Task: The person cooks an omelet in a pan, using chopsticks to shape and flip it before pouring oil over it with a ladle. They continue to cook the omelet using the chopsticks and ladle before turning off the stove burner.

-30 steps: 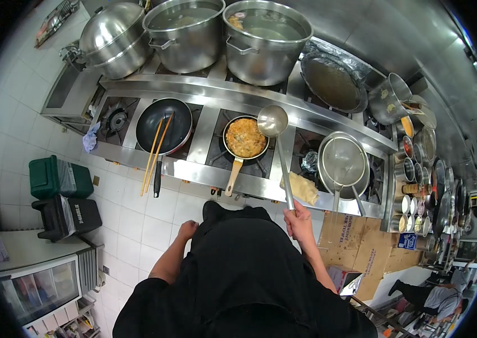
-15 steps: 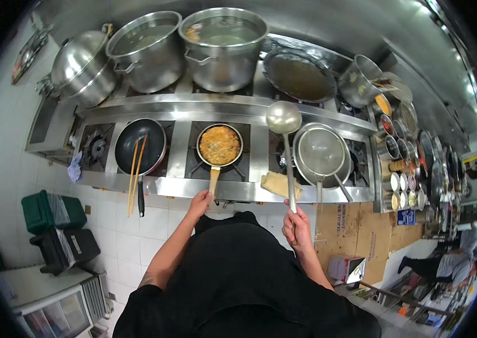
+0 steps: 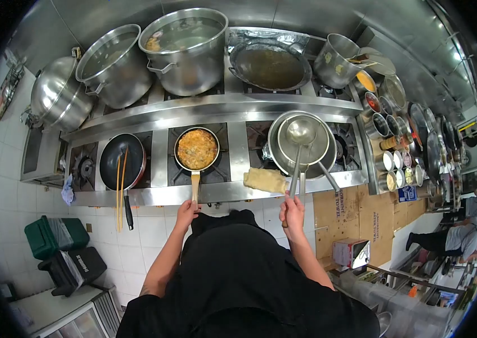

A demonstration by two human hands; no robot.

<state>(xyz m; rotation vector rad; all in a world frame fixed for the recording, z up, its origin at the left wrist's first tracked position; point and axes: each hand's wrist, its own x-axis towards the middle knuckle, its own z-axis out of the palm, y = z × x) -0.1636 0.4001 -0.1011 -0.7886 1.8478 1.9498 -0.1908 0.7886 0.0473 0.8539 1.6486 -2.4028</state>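
The left hand (image 3: 186,207) is closed around the end of the wooden handle (image 3: 194,186) of a small frying pan (image 3: 196,149), which sits on the middle burner of the front stove row and is full of orange-brown fried food. The right hand (image 3: 291,211) is closed around the long metal shaft of a ladle (image 3: 300,132); the ladle's bowl lies over a round wire strainer (image 3: 301,143) resting in a wok on the burner to the right. Just beside that hand, on the steel front ledge (image 3: 154,196) between the 2 burners, lies a folded tan cloth (image 3: 265,179). To the left of the frying pan, a dark pan (image 3: 120,161) holds 2 long chopsticks (image 3: 119,188) that stick out over the ledge. On the raised back row stand 2 large stockpots (image 3: 185,48) with liquid, and a lidded steel pot (image 3: 58,98) at far left. Small seasoning tins (image 3: 396,169) line the counter at right.
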